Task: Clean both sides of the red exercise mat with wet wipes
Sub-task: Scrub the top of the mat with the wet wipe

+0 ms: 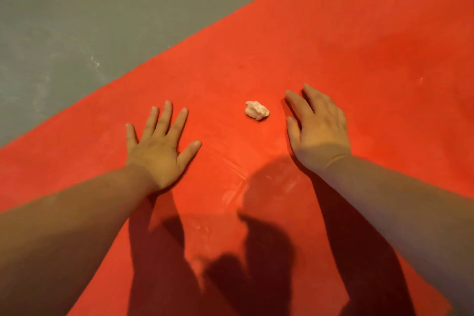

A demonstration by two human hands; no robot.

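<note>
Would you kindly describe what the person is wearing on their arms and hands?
Nothing is worn that shows: the left hand and right hand are bare, without gloves, rings or a watch, and both forearms are uncovered to the frame's edge, no sleeve in view.

The mat [333, 46] lies on the floor [77, 7], which fills the frame's upper left; a crumpled wipe [257, 110] sits mid-frame between the left hand [159, 151] and right hand [318, 128], both on the mat.

Some indoor exercise spot: a red mat [333, 33] spread over a bare, scuffed grey floor [77, 7].
</note>
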